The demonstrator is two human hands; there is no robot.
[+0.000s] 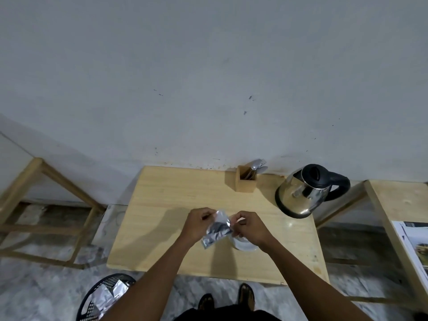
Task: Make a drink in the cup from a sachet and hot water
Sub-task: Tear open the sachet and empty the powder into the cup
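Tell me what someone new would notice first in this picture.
First, the two bare hands at the table's centre: the left hand and right hand both pinch a crinkled silver foil sachet just above a white cup. Next, the shiny steel kettle with a black lid and handle at the pale wooden table's far right corner.

- Silver foil sachet (216, 229): dark printed patch at centre.
- Pale wooden table (176, 205): light yellow-tan, faint grain.
- Polished steel kettle (301, 193): black lid, handle and base.
- Round cup (244, 244): white.
- Black mesh basket (92, 300): silver wrappers inside.
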